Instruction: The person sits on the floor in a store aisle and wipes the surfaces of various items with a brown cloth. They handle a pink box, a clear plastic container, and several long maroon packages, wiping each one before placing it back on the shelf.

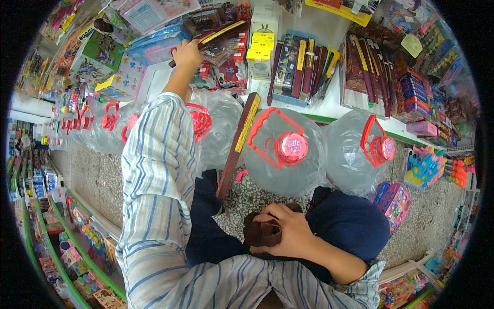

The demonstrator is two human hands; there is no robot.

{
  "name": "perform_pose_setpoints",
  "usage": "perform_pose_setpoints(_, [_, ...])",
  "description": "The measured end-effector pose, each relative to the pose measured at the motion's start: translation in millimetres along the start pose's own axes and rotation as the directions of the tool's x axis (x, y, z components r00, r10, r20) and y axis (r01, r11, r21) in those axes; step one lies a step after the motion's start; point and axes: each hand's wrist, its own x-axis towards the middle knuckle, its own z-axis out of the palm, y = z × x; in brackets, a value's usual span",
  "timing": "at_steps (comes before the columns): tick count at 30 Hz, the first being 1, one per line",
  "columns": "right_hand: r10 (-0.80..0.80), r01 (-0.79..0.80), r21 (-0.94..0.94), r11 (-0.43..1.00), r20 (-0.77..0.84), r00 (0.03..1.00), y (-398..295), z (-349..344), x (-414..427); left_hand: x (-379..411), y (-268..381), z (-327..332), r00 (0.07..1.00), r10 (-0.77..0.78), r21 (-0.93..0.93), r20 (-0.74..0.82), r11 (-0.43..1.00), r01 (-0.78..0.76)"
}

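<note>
At the upper left, my left hand (188,54) is closed around the near end of a narrow maroon box with a yellow label (222,33), over the shelf goods. Low in the middle, my right hand (289,231) holds a crumpled dark brown cloth (264,231) near my lap. Another long maroon box (239,143) with a yellow label stands tilted between large water bottles. Similar slim boxes stand upright in a blue carton (285,69) on the shelf, and several more lean in a second carton (353,87) to the right.
Plastic-wrapped water bottles with red handles (285,170) line the floor before the shelf (324,110). Yellow-topped boxes (259,58) stand beside the blue carton. A pink-purple toy package (395,202) lies by my right knee. Lower shelves of goods (83,251) curve along the left.
</note>
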Motion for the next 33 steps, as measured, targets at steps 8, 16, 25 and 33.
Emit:
perform_pose_setpoints(8, [0.037,-0.028,0.113,0.993,-0.076,0.996,-7,1,-7,-83,18,-94,0.944,0.186,-0.733,0.272,0.675,0.079])
perform_pose_setpoints(16, [0.090,-0.038,0.285,0.958,-0.173,0.981,-16,7,-28,-253,-12,-134,0.227,0.425,-0.477,0.876,0.836,0.273])
perform_pose_setpoints(25, [0.156,-0.028,0.467,0.884,-0.238,0.959,1,20,-27,-303,46,-104,0.119,0.277,-0.121,0.953,-0.012,0.993])
perform_pose_setpoints(33, [0.050,0.180,0.531,0.828,-0.389,0.920,-3,13,-35,-336,58,-217,0.215,0.229,-0.182,0.949,-0.158,0.970])
